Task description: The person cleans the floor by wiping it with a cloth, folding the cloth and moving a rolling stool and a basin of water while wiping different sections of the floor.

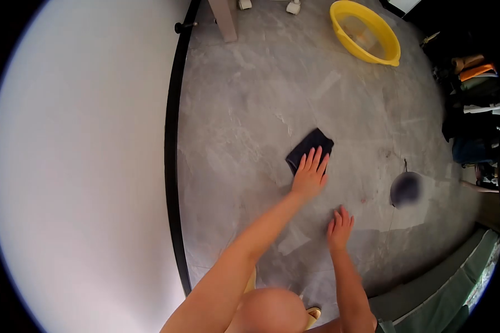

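My left hand (310, 175) lies flat with its fingers spread on a dark folded cloth (306, 145) on the grey floor (250, 111). The fingers rest on the cloth's lower right part, and its upper left part shows beyond them. Lower and to the right, my right hand (340, 228) is over the floor with its fingers apart and nothing in it. The cloth does not touch my right hand.
A yellow basin (394, 55) with some water stands at the top right. A dark round object (405, 190) is on the floor at the right. A white wall (83, 166) with black skirting (172, 166) runs along the left. Clothes (475, 116) hang at the far right.
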{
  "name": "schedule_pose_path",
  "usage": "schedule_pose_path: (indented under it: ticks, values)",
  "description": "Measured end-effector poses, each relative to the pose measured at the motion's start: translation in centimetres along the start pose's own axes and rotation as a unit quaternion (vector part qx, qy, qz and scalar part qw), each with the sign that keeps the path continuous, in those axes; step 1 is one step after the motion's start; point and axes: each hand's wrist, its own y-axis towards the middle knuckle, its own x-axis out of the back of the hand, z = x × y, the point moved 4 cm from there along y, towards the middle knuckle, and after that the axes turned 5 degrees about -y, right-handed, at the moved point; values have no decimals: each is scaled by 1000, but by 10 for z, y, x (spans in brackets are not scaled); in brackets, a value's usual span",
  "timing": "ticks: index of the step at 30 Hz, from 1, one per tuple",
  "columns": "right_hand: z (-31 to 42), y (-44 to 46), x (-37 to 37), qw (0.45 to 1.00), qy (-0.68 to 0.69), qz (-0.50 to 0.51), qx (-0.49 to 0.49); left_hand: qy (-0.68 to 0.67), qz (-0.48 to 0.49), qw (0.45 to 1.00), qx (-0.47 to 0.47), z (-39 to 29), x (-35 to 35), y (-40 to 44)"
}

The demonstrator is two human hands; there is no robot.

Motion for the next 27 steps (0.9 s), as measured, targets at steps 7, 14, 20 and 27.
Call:
schedule_pose_path:
  ticks: [7,14,20,27]
  values:
    - [85,114,14,989,-83,53,-107,257,-85,928,257,150,131,-52]
    - [87,127,4,970,-37,198,-139,241,-207,894,317,289,189,89]
    - [89,129,2,956,-68,240,-156,185,-4,981,48,151,72,173]
    - [77,134,-1,947,-84,265,-159,89,74,988,-104,119,57,124]
